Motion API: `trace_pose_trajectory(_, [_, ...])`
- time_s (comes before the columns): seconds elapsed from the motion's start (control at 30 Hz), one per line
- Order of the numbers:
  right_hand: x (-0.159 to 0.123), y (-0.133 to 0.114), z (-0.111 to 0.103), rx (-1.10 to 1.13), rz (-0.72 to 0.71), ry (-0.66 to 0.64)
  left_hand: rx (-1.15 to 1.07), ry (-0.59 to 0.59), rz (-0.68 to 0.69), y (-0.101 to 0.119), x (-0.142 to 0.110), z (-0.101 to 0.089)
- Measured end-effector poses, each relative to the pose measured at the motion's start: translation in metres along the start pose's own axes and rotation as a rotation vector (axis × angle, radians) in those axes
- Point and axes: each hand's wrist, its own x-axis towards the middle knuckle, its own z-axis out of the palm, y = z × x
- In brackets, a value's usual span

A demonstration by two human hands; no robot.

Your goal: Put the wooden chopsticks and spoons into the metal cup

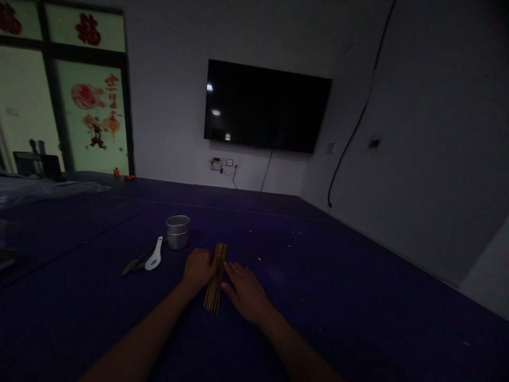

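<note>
A flat bundle of several wooden chopsticks (213,293) lies lengthwise on the dark blue surface, between my two hands. My left hand (200,271) is at its left side, fingers curled and the thumb reaching over the chopsticks' upper part. Against the right side rests my right hand (247,293), its fingers stretched forward and the thumb apart, with the fingertips at or very near the sticks. To the left stands a grey metal chopstick holder (177,233) with perforated lower walls, upright. Beside it lies a white soup spoon (154,259) with a blue mark, partly over darker metal utensils (133,266).
Small white scraps (259,259) dot the blue surface (338,297) to the right. Clear plastic sheeting (51,191) and a black box (40,164) are at the far left. A television (266,106) hangs on the back wall, and a black cable (353,130) runs down the right wall.
</note>
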Motion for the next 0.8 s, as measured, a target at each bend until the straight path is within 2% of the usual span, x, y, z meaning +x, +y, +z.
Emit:
trace_pose_trajectory(0.17, [-0.003,0.007,-0.007,-0.049,0.021,0.068,0.027,0.097,-0.045,-0.008,0.001,-0.008])
trace_pose_trajectory(0.33, [-0.002,0.003,-0.015,-0.059,0.034,0.140,0.043,0.204,-0.124,-0.025,0.003,-0.019])
trace_pose_trajectory(0.63, [-0.002,-0.008,-0.028,-0.213,0.196,0.199,0.045,0.438,-0.495,-0.066,0.003,-0.040])
trace_pose_trajectory(0.7, [-0.002,-0.010,-0.028,-0.223,0.203,0.193,0.071,0.439,-0.589,-0.073,0.002,-0.041])
trace_pose_trajectory(0.8, [-0.002,-0.011,-0.029,-0.231,0.218,0.172,0.097,0.334,-0.674,-0.083,-0.001,-0.040])
